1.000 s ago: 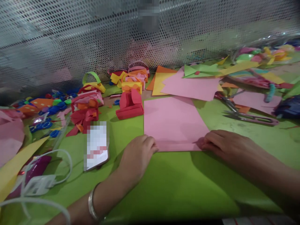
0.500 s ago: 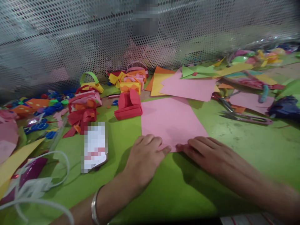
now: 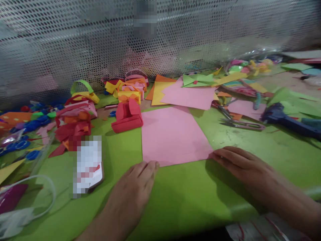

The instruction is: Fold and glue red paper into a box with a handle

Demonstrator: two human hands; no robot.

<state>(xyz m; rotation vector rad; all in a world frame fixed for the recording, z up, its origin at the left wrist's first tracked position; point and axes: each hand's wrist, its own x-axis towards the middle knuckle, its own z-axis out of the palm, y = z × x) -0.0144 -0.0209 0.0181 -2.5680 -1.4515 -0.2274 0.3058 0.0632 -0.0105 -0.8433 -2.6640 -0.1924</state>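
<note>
A pink sheet of paper lies flat on the green table, with a narrow fold line running along its near edge. My left hand rests at the sheet's near left corner, its fingers together and pressing on the edge. At the near right corner, my right hand has its fingertips closed on the paper; its thumb is mostly hidden. Just beyond the sheet's left side stands a small red folded-paper piece. Scissors or snips with a pinkish handle lie to the right.
More pink paper and yellow sheets lie behind. Small paper bags stand at left, near a blurred-out phone and a white cable. A dark blue glue gun lies at right. Perforated metal backs the table.
My hands have slid apart along the near edge, from its middle out to the two corners. The view has turned to the right, showing more of the glue gun.
</note>
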